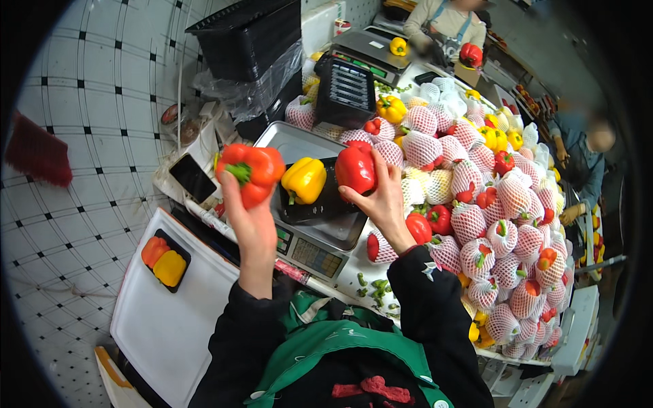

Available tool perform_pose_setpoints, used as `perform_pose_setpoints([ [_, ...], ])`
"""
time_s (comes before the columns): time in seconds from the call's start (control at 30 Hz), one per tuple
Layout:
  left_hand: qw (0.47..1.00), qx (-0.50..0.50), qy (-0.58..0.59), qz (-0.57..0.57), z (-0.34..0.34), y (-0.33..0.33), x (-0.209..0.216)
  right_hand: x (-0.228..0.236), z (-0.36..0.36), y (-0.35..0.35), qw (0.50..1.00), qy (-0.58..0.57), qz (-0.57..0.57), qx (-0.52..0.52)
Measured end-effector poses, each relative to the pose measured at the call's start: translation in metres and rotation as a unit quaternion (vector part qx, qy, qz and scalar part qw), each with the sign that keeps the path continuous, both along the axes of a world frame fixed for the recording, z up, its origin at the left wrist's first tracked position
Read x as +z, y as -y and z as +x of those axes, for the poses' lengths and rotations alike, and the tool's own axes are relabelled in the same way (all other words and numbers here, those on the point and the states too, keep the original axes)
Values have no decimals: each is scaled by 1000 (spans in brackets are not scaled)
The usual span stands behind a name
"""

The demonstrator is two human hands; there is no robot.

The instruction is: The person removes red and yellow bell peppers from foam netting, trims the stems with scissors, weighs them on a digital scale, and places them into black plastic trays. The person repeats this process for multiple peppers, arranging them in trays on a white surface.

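Left hand closed round an orange pepper, raised over the left side of the pan; thumb by the green stem, most other fingers hidden behind the fruit. Right hand pinching a red pepper between thumb and fingers at the right end of a black tray — cannot tell whether the pepper touches it.

Yellow pepper lies in the tray between the two hands, clear of both. Tray sits on the pan, above the scale's keypad.

Right of the pan: a big heap of peppers in foam nets, mostly red, some yellow, a few bare. Green scraps on the table near the right sleeve. Beyond the pan, a stack of black trays.

Left: phone just beside the pan; below it, a white board bearing a pack of one orange and one yellow pepper. Red broom at far left.

Two co-workers across the table — one at top, near another scale, one at right.
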State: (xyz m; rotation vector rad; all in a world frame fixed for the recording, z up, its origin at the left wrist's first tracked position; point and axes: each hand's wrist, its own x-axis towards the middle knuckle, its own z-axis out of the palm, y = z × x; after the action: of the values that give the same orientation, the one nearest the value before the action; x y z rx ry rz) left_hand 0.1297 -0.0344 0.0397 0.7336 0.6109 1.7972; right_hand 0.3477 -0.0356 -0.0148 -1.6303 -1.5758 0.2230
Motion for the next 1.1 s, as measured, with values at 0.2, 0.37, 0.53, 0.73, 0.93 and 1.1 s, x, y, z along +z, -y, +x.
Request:
perform_pose_setpoints([
  [0.2,991,-99,-70,-60,38,49,-31,0,1,9,993,44,-83,67],
  [0.37,939,-302,-64,-153,73,73,-51,36,37,76,837,-391,-183,338],
  [0.53,853,-469,-213,-79,97,85,-88,0,56,125,829,-455,-246,214],
  [0.73,822,-447,-351,29,82,86,-70,12,74,127,798,-538,-198,185],
  [0.93,824,-417,-383,-4,69,79,-75,4,116,88,991,-119,-60,19],
  [1.1,886,-281,-369,-6,43,62,-70,-2,131,76,993,-100,-67,-13],
])
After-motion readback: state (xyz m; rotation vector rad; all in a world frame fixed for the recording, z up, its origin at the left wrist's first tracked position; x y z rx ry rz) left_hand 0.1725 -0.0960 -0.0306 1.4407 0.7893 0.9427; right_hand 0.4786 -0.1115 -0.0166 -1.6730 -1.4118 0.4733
